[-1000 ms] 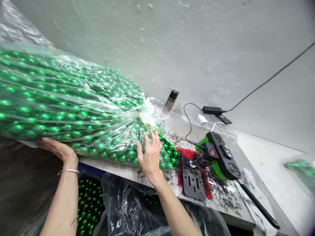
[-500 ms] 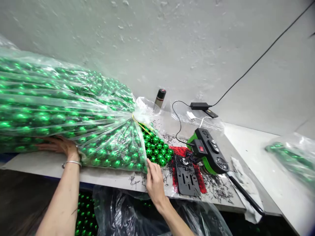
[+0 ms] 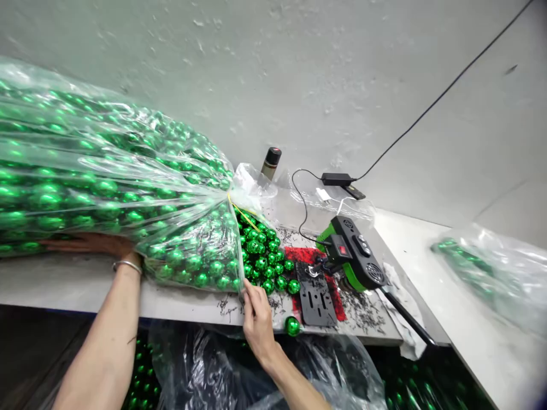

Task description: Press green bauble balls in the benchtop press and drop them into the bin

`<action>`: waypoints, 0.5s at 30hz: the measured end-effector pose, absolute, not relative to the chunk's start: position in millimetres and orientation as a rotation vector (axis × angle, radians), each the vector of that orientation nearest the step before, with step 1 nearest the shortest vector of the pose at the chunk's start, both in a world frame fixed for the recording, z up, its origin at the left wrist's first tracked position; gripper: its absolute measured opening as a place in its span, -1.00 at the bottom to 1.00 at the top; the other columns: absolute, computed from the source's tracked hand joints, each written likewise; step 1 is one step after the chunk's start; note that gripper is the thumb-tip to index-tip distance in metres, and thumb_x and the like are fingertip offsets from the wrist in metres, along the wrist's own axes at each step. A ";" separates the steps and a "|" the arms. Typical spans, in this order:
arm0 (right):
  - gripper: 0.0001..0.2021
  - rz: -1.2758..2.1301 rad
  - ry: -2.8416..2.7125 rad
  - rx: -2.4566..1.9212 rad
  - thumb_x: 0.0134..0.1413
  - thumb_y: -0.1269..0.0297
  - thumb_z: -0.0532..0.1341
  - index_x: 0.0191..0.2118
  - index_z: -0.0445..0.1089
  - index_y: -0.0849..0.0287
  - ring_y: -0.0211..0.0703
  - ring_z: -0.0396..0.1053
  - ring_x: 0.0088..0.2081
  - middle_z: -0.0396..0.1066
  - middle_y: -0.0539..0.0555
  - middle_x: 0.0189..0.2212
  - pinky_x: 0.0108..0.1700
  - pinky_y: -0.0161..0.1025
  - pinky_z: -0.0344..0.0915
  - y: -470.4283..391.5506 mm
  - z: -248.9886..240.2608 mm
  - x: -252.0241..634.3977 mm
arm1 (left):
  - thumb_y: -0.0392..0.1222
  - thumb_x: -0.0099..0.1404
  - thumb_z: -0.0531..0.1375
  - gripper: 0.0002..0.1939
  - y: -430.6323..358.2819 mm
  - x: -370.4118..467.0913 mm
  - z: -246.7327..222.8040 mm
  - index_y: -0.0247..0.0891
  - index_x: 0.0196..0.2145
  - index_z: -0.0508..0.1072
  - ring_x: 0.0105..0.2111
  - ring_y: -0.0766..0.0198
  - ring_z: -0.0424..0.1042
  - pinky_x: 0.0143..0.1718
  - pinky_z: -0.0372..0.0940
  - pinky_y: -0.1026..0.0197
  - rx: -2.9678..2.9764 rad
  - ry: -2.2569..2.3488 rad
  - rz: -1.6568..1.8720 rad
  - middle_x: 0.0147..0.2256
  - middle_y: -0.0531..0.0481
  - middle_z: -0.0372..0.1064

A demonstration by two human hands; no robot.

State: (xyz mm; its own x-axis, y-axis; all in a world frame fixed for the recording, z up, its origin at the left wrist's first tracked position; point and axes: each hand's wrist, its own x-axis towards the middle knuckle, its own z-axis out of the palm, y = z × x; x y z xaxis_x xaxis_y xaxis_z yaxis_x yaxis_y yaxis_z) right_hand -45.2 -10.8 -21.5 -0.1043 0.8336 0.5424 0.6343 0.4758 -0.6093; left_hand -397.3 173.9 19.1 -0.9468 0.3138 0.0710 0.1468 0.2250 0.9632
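Note:
A large clear plastic bag [image 3: 106,188] full of shiny green balls lies across the left of the table, gathered at a yellow tie [image 3: 243,212]. Under its lower edge lies my left hand [image 3: 92,244], fingers stretched out and partly covered by the bag. My right hand [image 3: 257,310] pinches the edge of the bag's opening. Loose green balls [image 3: 262,256] spill out beside that hand onto the table. One single ball [image 3: 293,326] is at the table's front edge.
A green and black device [image 3: 356,253] with a black handle stands by a black slotted plate [image 3: 317,299] on a red mat. Behind are a spray can [image 3: 270,163] and a power adapter [image 3: 336,179]. Another bag [image 3: 482,267] lies right; plastic and green balls sit below the table.
More green balls have spread out of the bag to the right, and one has rolled to the front edge. My left hand has slid further under the bag.

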 end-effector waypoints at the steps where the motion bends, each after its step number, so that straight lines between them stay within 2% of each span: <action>1: -0.45 0.220 -1.889 -1.212 0.32 0.45 -0.02 0.37 0.10 -0.01 -0.06 0.49 -0.01 0.50 0.20 -0.03 0.00 -0.03 0.55 -13.0 -24.1 -38.3 | -0.11 0.53 -0.25 -0.28 165.7 -396.5 18.5 -0.81 0.34 -0.47 0.46 0.00 -0.57 0.41 -0.58 -0.07 0.414 2.375 1.786 0.42 -0.61 -0.65; 3: -0.50 0.131 -2.099 -1.121 0.30 0.37 0.05 0.32 0.20 0.04 0.03 0.41 0.16 0.45 0.25 0.09 0.12 0.08 0.49 -18.7 -28.5 -18.6 | -0.06 0.50 -0.13 -0.22 136.5 -389.2 11.7 -0.79 0.37 -0.32 0.46 -0.03 -0.46 0.42 -0.49 -0.04 0.597 2.364 1.687 0.44 -0.55 -0.51; 5: -0.57 0.191 -2.311 -1.050 0.29 0.29 0.10 0.24 0.31 0.01 0.03 0.37 0.22 0.44 0.20 0.12 0.17 0.09 0.47 -24.0 -31.4 3.9 | 0.06 0.47 -0.14 -0.19 93.9 -372.4 -2.5 -0.69 0.40 -0.21 0.46 0.00 -0.32 0.44 -0.40 0.01 0.790 2.303 1.677 0.46 -0.43 -0.36; 7: -0.59 0.224 -2.406 -1.019 0.29 0.26 0.10 0.22 0.34 0.04 0.01 0.35 0.25 0.43 0.19 0.15 0.21 0.09 0.44 -26.9 -32.8 22.0 | 0.10 0.45 -0.21 -0.19 47.4 -347.7 -21.5 -0.57 0.43 -0.20 0.47 0.13 -0.28 0.44 -0.32 0.13 0.922 2.330 1.884 0.48 -0.27 -0.35; 9: -0.58 0.228 -2.434 -0.981 0.30 0.23 0.09 0.23 0.33 0.07 -0.01 0.32 0.28 0.40 0.20 0.18 0.23 0.06 0.41 -27.0 -33.7 32.6 | 0.19 0.42 -0.16 -0.13 10.2 -322.4 -40.2 -0.52 0.44 -0.19 0.46 0.16 -0.21 0.42 -0.27 0.21 0.949 2.323 1.914 0.48 -0.25 -0.30; 12: -0.58 0.193 -2.500 -0.876 0.32 0.19 0.09 0.24 0.31 0.10 -0.06 0.30 0.29 0.37 0.22 0.22 0.25 0.00 0.39 -22.9 -36.6 39.9 | 0.25 0.40 -0.15 -0.05 -12.2 -299.2 -54.0 -0.57 0.44 -0.27 0.47 0.17 -0.30 0.41 -0.31 0.24 0.957 2.191 1.824 0.48 -0.29 -0.39; 15: -0.58 0.081 -2.692 -0.612 0.33 0.15 0.08 0.21 0.34 0.17 -0.11 0.33 0.26 0.40 0.25 0.19 0.26 -0.07 0.37 -15.1 -42.7 48.2 | 0.17 0.44 -0.19 -0.12 -11.0 -280.7 -46.7 -0.55 0.43 -0.36 0.47 0.19 -0.38 0.41 -0.37 0.15 0.781 2.125 1.924 0.48 -0.29 -0.55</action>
